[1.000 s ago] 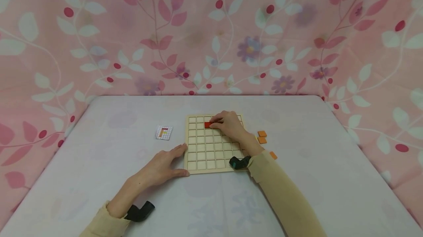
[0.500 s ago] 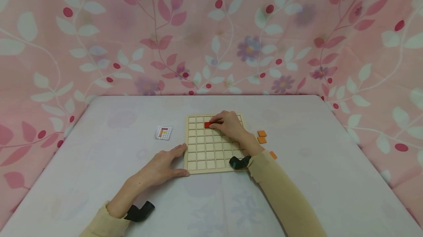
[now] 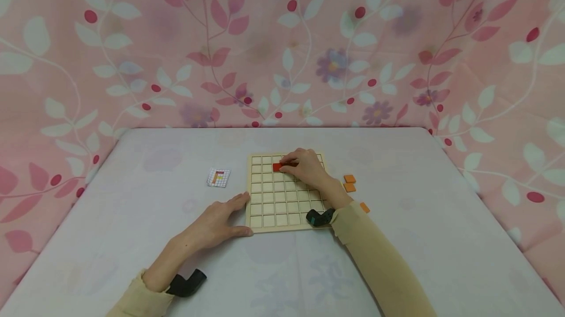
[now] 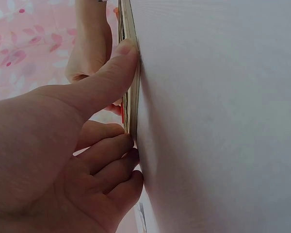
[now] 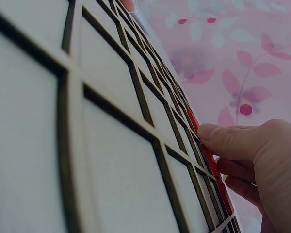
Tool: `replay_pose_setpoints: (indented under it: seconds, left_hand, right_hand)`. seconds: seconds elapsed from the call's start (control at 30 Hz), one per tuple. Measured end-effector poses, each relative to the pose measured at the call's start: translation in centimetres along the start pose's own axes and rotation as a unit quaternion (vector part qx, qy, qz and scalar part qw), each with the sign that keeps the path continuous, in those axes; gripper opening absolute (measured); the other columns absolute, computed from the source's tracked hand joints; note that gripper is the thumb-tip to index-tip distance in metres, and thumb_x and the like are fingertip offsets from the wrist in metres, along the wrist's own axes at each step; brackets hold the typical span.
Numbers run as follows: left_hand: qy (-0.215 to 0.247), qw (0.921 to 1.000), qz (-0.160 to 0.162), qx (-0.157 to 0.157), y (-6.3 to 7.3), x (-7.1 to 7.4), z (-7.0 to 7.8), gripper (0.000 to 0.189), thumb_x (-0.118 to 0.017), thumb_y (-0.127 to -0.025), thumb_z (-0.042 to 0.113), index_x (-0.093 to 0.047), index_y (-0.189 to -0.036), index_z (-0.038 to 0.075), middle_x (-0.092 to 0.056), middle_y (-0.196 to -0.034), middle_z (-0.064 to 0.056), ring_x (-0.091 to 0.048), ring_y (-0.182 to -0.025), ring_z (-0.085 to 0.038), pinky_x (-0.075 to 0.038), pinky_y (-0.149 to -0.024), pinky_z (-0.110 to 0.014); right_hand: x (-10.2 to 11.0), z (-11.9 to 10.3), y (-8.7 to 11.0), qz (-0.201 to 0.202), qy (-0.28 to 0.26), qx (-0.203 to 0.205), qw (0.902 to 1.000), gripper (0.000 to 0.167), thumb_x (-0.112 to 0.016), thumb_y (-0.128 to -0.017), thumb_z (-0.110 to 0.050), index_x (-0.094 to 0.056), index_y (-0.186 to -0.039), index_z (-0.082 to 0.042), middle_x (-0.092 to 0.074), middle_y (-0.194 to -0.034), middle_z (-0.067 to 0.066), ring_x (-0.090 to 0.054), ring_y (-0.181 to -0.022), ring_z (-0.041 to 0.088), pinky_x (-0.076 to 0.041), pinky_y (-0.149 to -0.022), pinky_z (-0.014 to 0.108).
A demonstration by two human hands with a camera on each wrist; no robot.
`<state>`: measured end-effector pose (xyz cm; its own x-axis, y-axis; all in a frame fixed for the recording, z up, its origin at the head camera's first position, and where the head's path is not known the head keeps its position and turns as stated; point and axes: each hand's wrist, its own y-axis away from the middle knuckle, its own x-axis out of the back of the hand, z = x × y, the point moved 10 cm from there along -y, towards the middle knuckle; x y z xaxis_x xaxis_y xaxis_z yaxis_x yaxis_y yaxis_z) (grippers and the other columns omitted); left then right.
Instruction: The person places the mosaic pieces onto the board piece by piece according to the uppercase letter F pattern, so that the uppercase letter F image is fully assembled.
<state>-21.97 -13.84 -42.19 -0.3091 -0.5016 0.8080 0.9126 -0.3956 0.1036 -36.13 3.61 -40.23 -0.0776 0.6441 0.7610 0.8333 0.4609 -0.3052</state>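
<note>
A pale wooden grid board (image 3: 268,198) lies on the table, with square cells divided by raised strips. My right hand (image 3: 306,167) reaches over its far part. Thumb and fingers pinch at a red tile (image 5: 224,194) in a row near the far edge. Further along that row, red tile (image 3: 276,167) shows left of the fingertips; the hand covers the cells to the right. My left hand (image 3: 216,222) rests at the board's left side, thumb (image 4: 121,60) on the rim at the near corner and the other fingers (image 4: 114,150) against the side edge.
Left of the board lies a small pattern card (image 3: 218,177) printed with a grid and coloured squares. Orange tiles (image 3: 350,178) lie right of the board, one of them (image 3: 364,207) close to the right sleeve. A pink floral cloth (image 3: 282,62) hangs behind the table.
</note>
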Motion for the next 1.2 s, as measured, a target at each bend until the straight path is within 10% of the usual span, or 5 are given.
replay_pose_setpoints:
  seconds: [1.2]
  left_hand:
    - [0.015, 0.9999, -0.005, 0.006, 0.0, 0.0, 0.0, 0.090, -0.082, -0.081, 0.038, -0.039, -0.154, 0.007, -0.040, -0.158, -0.012, -0.036, -0.147, -0.031, -0.035, -0.115, -0.051]
  right_hand:
    - [1.7, 0.2, -0.1, -0.019, -0.049, -0.040, 0.9978, 0.022, -0.078, -0.088, -0.024, -0.079, -0.106, -0.011, -0.073, -0.107, 0.005, -0.066, -0.105, 0.024, -0.055, -0.092, 0.040]
